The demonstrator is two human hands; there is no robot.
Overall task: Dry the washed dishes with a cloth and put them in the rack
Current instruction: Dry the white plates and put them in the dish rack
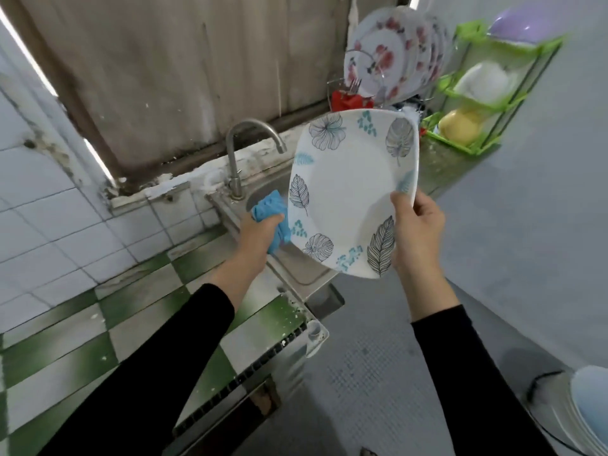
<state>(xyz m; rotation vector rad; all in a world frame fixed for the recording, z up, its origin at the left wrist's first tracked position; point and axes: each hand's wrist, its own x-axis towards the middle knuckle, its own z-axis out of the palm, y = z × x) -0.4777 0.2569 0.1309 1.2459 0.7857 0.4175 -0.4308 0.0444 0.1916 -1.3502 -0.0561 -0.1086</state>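
Note:
A large white plate (348,192) with grey and teal leaf prints is held tilted above the sink, its face toward me. My right hand (416,232) grips its lower right rim, thumb on the front. My left hand (260,235) clutches a blue cloth (271,212) against the plate's left edge; part of the cloth is hidden behind the plate. The dish rack (339,85) stands at the back right, with several red-flowered plates (381,57) upright in it.
A steel tap (235,153) and sink (296,264) lie under the plate. A green three-tier shelf (477,93) with bowls stands right of the rack. A red cutlery holder (348,100) sits in the rack. Stacked pale plates (589,409) are at lower right. Green-white checked counter (98,340) is at left.

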